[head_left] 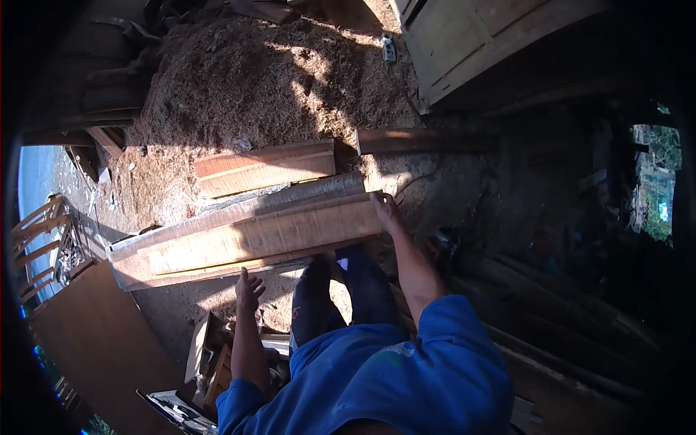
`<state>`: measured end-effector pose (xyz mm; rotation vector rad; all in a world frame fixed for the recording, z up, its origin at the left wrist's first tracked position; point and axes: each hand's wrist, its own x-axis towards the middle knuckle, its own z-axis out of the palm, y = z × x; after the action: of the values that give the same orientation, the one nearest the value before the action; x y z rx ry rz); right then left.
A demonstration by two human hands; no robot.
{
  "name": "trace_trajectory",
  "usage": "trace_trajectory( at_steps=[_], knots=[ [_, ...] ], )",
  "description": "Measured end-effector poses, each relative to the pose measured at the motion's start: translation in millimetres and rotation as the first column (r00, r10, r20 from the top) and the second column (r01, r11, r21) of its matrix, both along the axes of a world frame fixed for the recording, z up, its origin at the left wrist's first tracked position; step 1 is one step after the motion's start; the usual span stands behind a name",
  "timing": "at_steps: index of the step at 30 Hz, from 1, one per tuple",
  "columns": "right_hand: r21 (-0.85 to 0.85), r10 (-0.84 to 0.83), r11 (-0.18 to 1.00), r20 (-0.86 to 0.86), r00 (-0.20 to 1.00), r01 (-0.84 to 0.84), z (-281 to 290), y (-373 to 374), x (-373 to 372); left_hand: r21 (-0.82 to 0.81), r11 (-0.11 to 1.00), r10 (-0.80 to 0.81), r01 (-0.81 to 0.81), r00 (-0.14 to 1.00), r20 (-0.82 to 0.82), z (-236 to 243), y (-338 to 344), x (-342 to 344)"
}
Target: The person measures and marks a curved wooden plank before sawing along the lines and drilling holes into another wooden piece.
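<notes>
A long, pale wooden board (290,233) lies lengthwise in front of me on a wider, greyish board (129,262), its left part in bright sun. My right hand (386,214) is at the board's right end, with the fingers closed about its corner. Beside the near long edge, left of my legs, my left hand (249,290) has its fingers apart and nothing in it. Whether its fingertips touch the edge I cannot tell. Beyond these boards rests a shorter reddish wooden panel (268,168).
A heap of wood shavings (225,80) spreads ahead. A dark plank (428,141) lies at right, below a wooden cabinet-like piece (471,43). A small grey device (389,49) sits by the shavings. A large brown sheet (109,341) leans at left; wood offcuts (214,362) lie nearby.
</notes>
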<state>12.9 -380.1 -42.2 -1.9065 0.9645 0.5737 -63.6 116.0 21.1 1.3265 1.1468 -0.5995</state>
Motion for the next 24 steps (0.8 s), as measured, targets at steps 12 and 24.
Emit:
trace_trajectory(
  at_steps=[12,24],
  knots=[
    [-0.184,-0.178,0.955,0.272,0.946,0.232,163.4,33.3,-180.8,-0.535,0.711,0.614,-0.457,0.774,0.154,23.9,-26.3,-3.9],
    [0.000,-0.393,0.899,0.443,0.806,0.438,123.1,98.2,-312.5,0.592,0.729,-0.648,0.344,0.068,0.759,203.0,-200.8,156.0]
  ],
)
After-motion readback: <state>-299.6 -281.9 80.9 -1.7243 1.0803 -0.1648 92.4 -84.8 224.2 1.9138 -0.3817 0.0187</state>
